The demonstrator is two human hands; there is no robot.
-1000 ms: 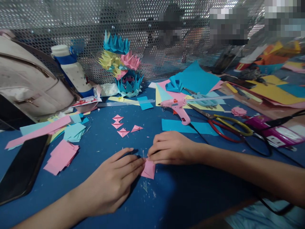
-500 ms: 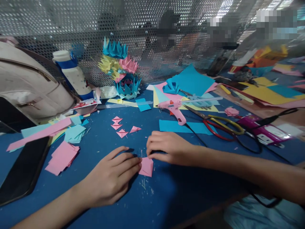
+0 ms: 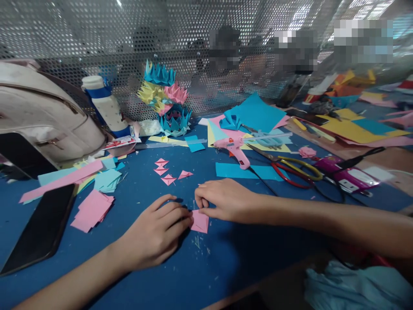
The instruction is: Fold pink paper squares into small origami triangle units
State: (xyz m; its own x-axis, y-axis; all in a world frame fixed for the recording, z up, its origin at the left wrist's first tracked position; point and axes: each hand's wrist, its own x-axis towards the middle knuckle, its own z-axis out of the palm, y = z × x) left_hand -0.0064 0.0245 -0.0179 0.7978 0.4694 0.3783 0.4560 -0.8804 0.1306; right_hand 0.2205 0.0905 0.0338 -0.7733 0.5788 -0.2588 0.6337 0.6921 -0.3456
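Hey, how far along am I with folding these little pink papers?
Four small folded pink pieces look done. In hand is a creased pink square, touched by the left hand, with the right hand at its far edge. The pile of flat pink squares beside the phone looks unfolded, so it's probably what's left.

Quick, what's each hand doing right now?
Left hand: fingertips on the small pink paper square, flat on the table.
Right hand: fingers curled at its top edge; grip can't be told.
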